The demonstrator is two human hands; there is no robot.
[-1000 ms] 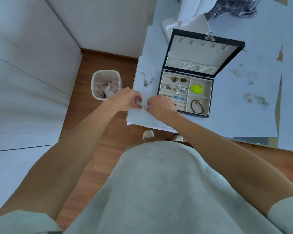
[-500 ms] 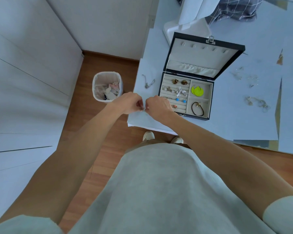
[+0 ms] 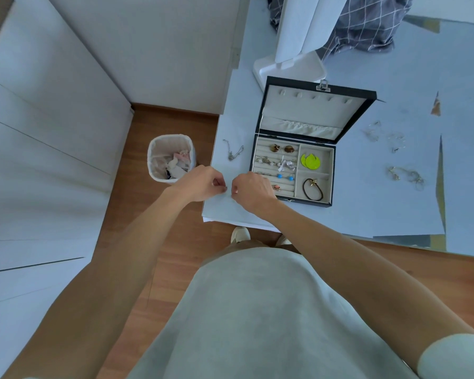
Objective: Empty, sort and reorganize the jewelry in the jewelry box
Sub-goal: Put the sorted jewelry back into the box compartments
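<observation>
Several pieces are laid outside the jewelry box [image 3: 292, 170]; more remain inside. Something tiny, unidentifiable, is pinched by left hand [image 3: 200, 183] and right hand [image 3: 251, 191].

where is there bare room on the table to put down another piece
Bare patches: between the box and the table's near edge, and between the box and the right-hand chains. Crowded: the near left corner, where both hands work beside the left chain.
</observation>
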